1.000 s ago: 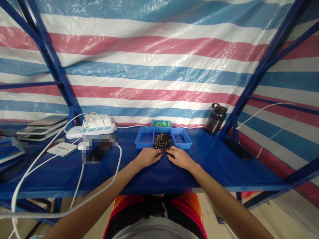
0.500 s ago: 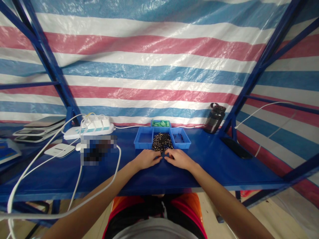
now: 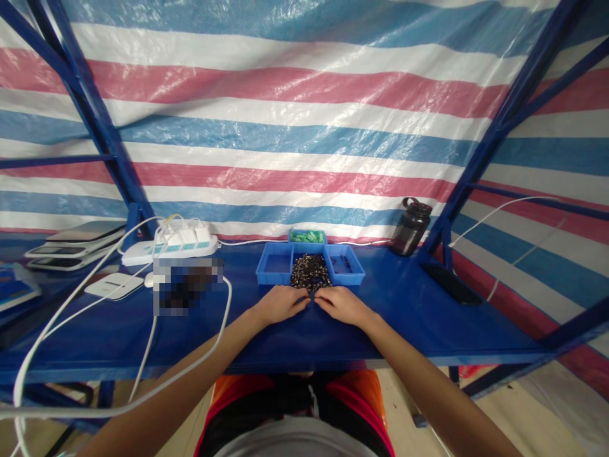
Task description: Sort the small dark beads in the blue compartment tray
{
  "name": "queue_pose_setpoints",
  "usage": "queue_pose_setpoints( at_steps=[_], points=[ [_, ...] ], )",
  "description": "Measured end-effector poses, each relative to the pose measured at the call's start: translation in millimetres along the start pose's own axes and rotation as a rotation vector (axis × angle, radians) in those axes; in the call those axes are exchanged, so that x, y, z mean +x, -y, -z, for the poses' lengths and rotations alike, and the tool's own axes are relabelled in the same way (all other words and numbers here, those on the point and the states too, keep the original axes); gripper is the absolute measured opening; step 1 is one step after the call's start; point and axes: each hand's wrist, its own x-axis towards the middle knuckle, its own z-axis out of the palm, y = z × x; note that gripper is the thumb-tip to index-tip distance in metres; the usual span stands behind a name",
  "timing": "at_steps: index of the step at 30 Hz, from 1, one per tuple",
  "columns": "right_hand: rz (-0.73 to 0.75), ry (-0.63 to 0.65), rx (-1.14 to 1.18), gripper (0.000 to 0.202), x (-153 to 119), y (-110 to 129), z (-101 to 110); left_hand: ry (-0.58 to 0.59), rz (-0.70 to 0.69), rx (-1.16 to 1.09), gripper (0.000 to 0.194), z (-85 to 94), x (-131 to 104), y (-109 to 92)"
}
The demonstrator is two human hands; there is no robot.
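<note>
On the blue table, a pile of small dark and brass-coloured metal parts (image 3: 310, 270) lies between two blue trays. My left hand (image 3: 284, 303) rests at the pile's near left edge, its fingers curled and pressed together. Opposite it, my right hand (image 3: 341, 303) is closed in a similar pinch at the near right edge. The fingertips nearly meet, and whatever they hold is too small to make out. The left blue tray (image 3: 275, 278) shows a bare bottom; a few small dark pieces lie in the right blue tray (image 3: 345, 278).
Behind the pile is a small blue box of green pieces (image 3: 307, 236). A dark bottle (image 3: 411, 227) and a black phone-like slab (image 3: 451, 284) are to the right. Leftward are a power strip (image 3: 169, 251), a white box (image 3: 114, 287) and looping white cables (image 3: 227, 317).
My right fingers have drawn slightly closer together. Both hands otherwise keep their places by the pile, and the trays have not moved.
</note>
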Motion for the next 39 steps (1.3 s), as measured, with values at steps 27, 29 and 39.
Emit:
queue_pose_setpoints(
  at_steps=[27,29,39],
  points=[
    [0.028,0.017,0.003,0.024,-0.2,4.9,-0.6,0.027,-0.053,-0.022,0.031,2.7,-0.4,-1.1],
    [0.019,0.016,0.006,0.024,-0.2,4.7,-0.5,0.024,-0.056,-0.027,0.031,2.1,-0.3,-0.6],
    [-0.003,-0.007,-0.002,0.025,0.0,2.2,-0.2,-0.049,-0.018,-0.049,0.026,5.6,-0.5,-2.3]
  ],
)
